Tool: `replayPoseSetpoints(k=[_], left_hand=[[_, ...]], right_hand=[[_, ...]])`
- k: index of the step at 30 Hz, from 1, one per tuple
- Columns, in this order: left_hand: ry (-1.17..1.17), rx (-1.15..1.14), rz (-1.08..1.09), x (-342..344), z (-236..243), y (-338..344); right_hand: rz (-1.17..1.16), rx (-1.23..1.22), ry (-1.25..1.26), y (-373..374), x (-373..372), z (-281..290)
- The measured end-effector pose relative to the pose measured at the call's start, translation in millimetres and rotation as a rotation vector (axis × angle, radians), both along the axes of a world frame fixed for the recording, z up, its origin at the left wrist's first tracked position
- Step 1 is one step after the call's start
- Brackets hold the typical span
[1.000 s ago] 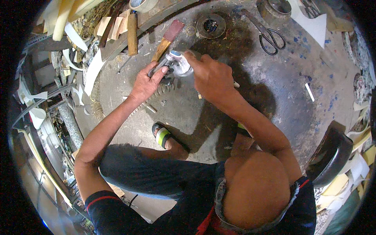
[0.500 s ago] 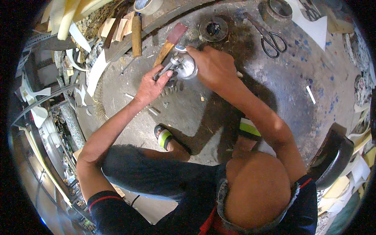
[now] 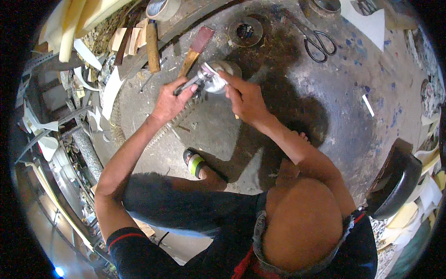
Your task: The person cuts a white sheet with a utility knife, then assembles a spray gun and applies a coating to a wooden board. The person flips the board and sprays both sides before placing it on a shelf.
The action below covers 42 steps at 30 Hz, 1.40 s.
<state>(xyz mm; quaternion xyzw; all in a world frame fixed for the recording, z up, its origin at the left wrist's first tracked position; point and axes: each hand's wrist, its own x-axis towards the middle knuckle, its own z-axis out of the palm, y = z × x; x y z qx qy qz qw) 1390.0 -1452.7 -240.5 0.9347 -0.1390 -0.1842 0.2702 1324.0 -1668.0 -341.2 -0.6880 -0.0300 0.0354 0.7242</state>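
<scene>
My left hand (image 3: 173, 100) is closed around the handle of a metal spray gun (image 3: 191, 83), its thumb on top. A silvery rounded part (image 3: 214, 84) shows just beyond the gun's front. My right hand (image 3: 246, 95) is closed, its fingertips pinching a small white piece (image 3: 214, 70) with a purplish inner side. That piece is held right at the front of the gun; whether they touch I cannot tell. Behind both hands, a pale round surface (image 3: 234, 69) is partly hidden. A coiled hose (image 3: 186, 111) hangs near my left wrist.
A wooden-handled tool with a dark red flat end (image 3: 203, 37) lies beyond my hands. Farther right are a round dish (image 3: 245, 43) and black-handled scissors (image 3: 320, 46). A tape roll (image 3: 162, 8) and wooden blocks (image 3: 135, 39) sit at far left. A black seat (image 3: 395, 186) stands right.
My right hand has drawn back and down, turning the white piece toward the gun's front. My left hand has shifted slightly left. My right foot's sandal is now hidden by my arm.
</scene>
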Motion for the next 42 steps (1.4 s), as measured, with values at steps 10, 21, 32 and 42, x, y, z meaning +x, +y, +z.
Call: replayPoseSetpoints(k=[10, 21, 32, 42], left_hand=[[0.073, 0.014, 0.015, 3, -1, 2], [0.013, 0.019, -0.022, 3, -1, 0], [0.045, 0.023, 0.003, 4, 3, -1], [0.044, 0.010, 0.005, 4, -1, 1]], right_hand=[[0.098, 0.702, 0.355, 10, 7, 31], [0.119, 0.692, 0.608, 1, 7, 45], [0.054, 0.506, 0.452, 11, -7, 38], [-0.083, 0.316, 0.193, 17, -13, 21]])
